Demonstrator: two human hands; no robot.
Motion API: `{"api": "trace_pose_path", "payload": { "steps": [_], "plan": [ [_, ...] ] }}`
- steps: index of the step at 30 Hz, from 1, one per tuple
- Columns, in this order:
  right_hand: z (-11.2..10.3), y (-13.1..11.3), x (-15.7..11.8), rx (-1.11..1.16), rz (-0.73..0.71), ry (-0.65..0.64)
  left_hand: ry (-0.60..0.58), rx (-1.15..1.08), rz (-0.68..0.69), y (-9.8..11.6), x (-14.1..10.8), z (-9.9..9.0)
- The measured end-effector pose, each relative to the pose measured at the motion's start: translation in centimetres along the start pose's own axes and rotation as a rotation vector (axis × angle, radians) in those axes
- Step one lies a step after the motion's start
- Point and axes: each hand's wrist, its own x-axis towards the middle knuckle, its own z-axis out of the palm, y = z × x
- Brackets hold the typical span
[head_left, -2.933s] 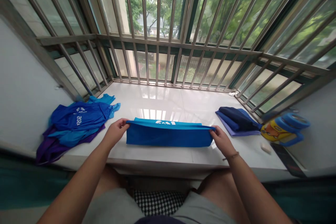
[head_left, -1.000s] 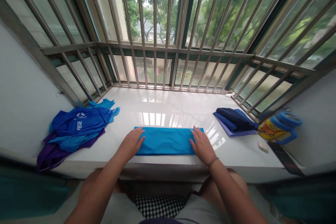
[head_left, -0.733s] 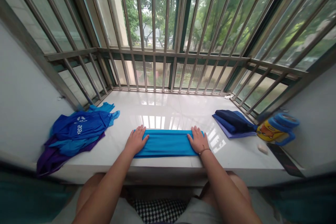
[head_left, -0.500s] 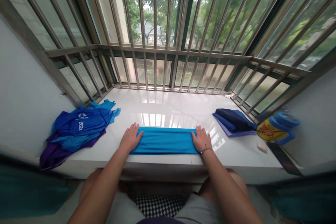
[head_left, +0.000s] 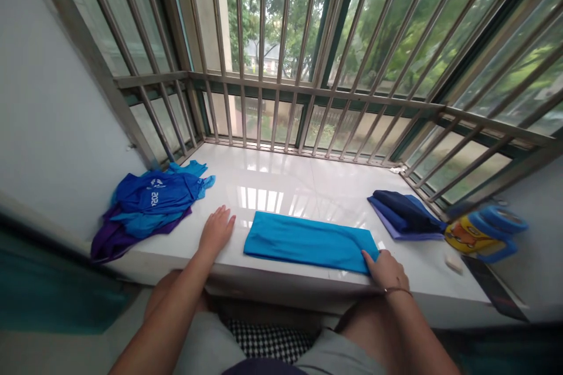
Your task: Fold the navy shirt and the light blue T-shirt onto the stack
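Note:
A folded bright blue cloth (head_left: 308, 243) lies in a long strip on the white sill (head_left: 299, 173), its right end angled toward me. My right hand (head_left: 385, 269) grips the cloth's near right corner. My left hand (head_left: 215, 232) rests on the sill with its fingers apart, a little left of the cloth and not touching it.
A heap of blue and purple garments (head_left: 149, 202) lies at the left of the sill. Folded navy clothing (head_left: 407, 217) sits at the right, beside a yellow cartoon-printed item with blue rings (head_left: 481, 240) and a small white object (head_left: 453, 262). Metal window bars run behind.
My left hand has come off the cloth and moved left of it. The cloth's right end has swung toward me with my right hand, and the view has shifted.

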Motion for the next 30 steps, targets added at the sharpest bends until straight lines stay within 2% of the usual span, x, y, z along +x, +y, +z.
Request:
{"api": "trace_pose_path", "payload": {
  "steps": [2,4,9,12,15,17,19,22,24,25,27,30],
  "plan": [
    [-0.1,-0.1,-0.3,0.062,-0.016,-0.067,-0.001,0.009,-0.001,0.1,0.1,-0.2],
    [-0.6,-0.6,-0.3,0.164,-0.040,-0.065,-0.004,0.010,0.002,0.1,0.1,-0.3],
    [-3.3,-2.0,0.1,0.635,0.124,0.178,-0.005,-0.019,0.002,0.3,0.0,-0.5],
    [-5.6,-3.3,0.5,0.740,0.139,0.290,-0.004,-0.035,-0.022,0.4,0.1,-0.6],
    [-8.1,-6.3,0.1,0.743,0.016,0.379,0.001,-0.037,-0.031,0.4,0.2,-0.5],
    [-9.4,-9.7,-1.2,0.705,-0.118,0.433,0.005,-0.038,-0.034,0.4,0.3,-0.4],
    [-9.7,-14.1,-3.3,0.637,-0.282,0.445,0.006,-0.044,-0.031,0.3,0.3,-0.3],
    [-7.3,-21.6,-7.6,0.473,-0.655,0.381,0.008,-0.054,-0.022,0.2,0.3,-0.3],
    [-4.2,-26.0,-10.6,0.402,-0.839,0.281,0.016,-0.055,-0.019,0.2,0.3,-0.3],
    [-2.4,-27.9,-11.9,0.279,-0.978,0.198,0.021,-0.054,-0.019,0.1,0.3,-0.3],
    [0.8,-30.4,-14.0,0.218,-1.097,0.108,0.030,-0.054,-0.021,0.1,0.3,-0.3],
    [3.7,-31.7,-15.1,0.207,-1.149,0.070,0.035,-0.061,-0.025,0.0,0.4,-0.1]
  ]
}}
